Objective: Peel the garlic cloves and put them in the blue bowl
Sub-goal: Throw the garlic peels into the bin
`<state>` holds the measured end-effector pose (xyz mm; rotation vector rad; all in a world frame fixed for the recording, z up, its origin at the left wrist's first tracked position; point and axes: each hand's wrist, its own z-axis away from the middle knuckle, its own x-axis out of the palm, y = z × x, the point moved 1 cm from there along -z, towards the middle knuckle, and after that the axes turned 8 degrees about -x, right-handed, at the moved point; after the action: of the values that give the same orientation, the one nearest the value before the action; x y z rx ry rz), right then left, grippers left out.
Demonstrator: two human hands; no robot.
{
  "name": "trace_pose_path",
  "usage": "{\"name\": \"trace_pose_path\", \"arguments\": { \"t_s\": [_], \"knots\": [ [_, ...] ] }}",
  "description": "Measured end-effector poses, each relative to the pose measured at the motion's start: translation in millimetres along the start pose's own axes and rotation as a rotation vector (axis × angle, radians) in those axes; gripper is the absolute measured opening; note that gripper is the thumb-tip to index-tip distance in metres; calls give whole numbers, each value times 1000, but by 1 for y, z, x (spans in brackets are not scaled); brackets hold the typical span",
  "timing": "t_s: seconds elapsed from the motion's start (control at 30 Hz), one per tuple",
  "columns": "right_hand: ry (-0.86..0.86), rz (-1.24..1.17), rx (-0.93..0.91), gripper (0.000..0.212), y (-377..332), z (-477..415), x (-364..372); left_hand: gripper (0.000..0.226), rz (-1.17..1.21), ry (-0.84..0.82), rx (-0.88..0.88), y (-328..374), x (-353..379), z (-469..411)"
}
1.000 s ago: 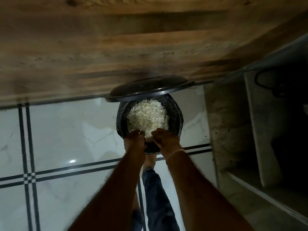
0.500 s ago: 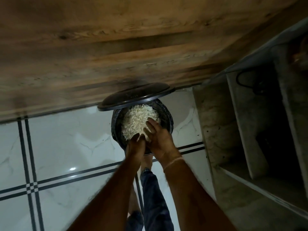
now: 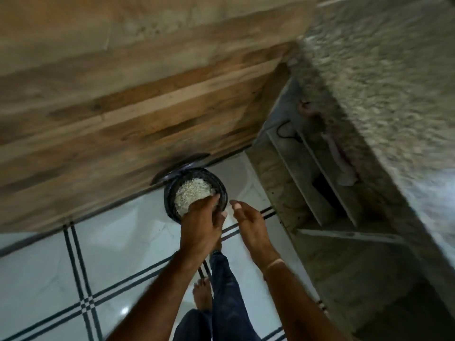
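Looking down at a tiled floor [image 3: 110,242]: a dark round bin [image 3: 169,198] heaped with pale garlic peels [image 3: 192,193] sits at centre frame, just above both hands. The left hand [image 3: 200,225] is nearer, overlapping its near rim, fingers bent down, grip impossible to tell; the right hand [image 3: 248,225] hangs open just right of it. No garlic cloves or blue bowl show anywhere in frame.

Round container [image 3: 169,200] on the tiled floor [image 3: 110,242], against the wooden panel [image 3: 123,107]; lid [image 3: 172,172] propped behind it, scraps [image 3: 192,195] heaped inside. Left hand [image 3: 200,225] over the near rim, right hand [image 3: 248,225] just right of it. Shelving [image 3: 320,188] stands farther right.
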<state>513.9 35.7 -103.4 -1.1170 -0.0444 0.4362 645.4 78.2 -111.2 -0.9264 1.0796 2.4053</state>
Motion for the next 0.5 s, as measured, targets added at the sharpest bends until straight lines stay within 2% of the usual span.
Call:
{"name": "trace_pose_path", "arguments": {
  "t_s": [0.07, 0.17, 0.3, 0.5],
  "knots": [
    [73, 89, -99, 24, -16, 43, -34, 48, -42, 7, 138, 34, -5, 41],
    [243, 171, -194, 44, -21, 99, -89, 47, -13, -2, 298, 83, 3, 97],
    [472, 220, -301, 26, -18, 154, -164, 46, 22, -64, 460, 145, 28, 149],
    [681, 218, -312, 25, 6, 199, -273, 45, -82, -124, 686, 243, 96, 190]
  ]
}}
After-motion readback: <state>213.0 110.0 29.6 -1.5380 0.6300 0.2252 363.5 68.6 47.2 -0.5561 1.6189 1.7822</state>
